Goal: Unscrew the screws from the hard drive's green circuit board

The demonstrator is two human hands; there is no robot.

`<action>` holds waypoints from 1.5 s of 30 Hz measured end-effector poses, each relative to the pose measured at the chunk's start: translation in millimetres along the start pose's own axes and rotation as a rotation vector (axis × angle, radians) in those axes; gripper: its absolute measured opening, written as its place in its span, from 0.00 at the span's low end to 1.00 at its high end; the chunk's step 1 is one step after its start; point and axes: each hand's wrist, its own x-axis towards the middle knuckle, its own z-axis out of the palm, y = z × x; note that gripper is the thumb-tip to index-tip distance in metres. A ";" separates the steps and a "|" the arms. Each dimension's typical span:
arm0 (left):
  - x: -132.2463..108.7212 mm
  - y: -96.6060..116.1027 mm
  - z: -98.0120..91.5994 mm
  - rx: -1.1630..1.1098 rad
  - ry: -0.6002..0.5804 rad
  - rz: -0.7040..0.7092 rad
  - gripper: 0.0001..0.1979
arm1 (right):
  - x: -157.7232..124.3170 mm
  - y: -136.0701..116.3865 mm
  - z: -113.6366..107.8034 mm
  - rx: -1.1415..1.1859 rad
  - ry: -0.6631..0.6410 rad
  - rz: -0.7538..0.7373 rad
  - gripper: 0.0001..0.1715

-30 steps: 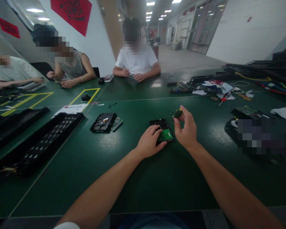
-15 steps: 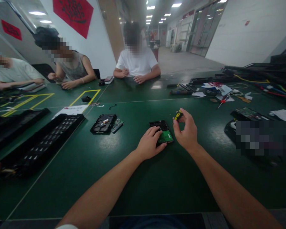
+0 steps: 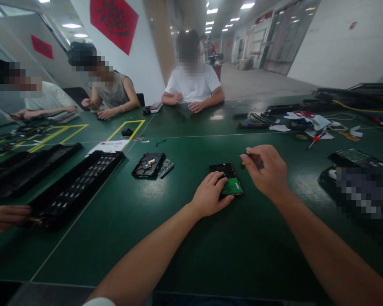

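Observation:
A hard drive [image 3: 233, 186] with a green circuit board and a black section lies on the green table in front of me. My left hand [image 3: 211, 193] is laid over its left side, fingers on top and thumb along the near edge, holding it. Just right of the drive, above the table, my right hand [image 3: 268, 170] pinches a short yellow-and-black screwdriver [image 3: 242, 164]. Most of its handle is hidden behind my fingers, and its tip cannot be made out.
Left of the drive lie another black hard drive [image 3: 149, 165] and a loose circuit board [image 3: 166, 168]. Further left is a long black tray [image 3: 79, 187], with another person's hand [image 3: 8, 217] at its near end. Cables, a red screwdriver [image 3: 315, 138] and dark devices lie right. Several people sit opposite.
My view has turned slightly left. My right hand has moved a little right, away from the drive, and its screwdriver is now more covered. My left hand stays on the drive.

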 end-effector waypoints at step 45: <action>0.5 3.2 -3.8 -0.005 -0.005 -0.010 0.31 | -35.4 8.5 14.6 0.090 0.041 0.072 0.31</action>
